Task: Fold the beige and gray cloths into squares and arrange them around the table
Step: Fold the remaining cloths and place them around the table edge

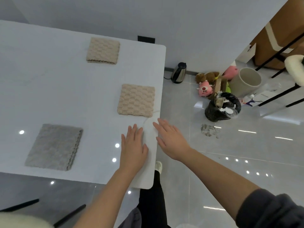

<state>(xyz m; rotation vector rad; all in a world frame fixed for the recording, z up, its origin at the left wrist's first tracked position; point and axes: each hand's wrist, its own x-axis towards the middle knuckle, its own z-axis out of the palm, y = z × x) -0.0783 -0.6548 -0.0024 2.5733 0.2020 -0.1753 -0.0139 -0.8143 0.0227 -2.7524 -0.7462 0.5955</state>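
Observation:
Three folded square cloths lie on the white table [49,83]. One beige cloth [103,50] sits at the far side. A second beige cloth [136,99] lies by the right edge, a loose thread trailing from its near corner. A gray cloth [55,146] rests near the front left. My left hand [133,146] is flat over the table, fingers spread, just below the second beige cloth. My right hand [171,139] hovers open over the table's right edge, its fingertips close to that cloth's near corner. Neither hand holds anything.
On the floor to the right stand a kettle [178,73], plush toys [205,88], a full black trash bag [222,106] and a beige bin [246,81]. Black chair legs [278,96] are at the far right, and a chair [19,206] at the lower left.

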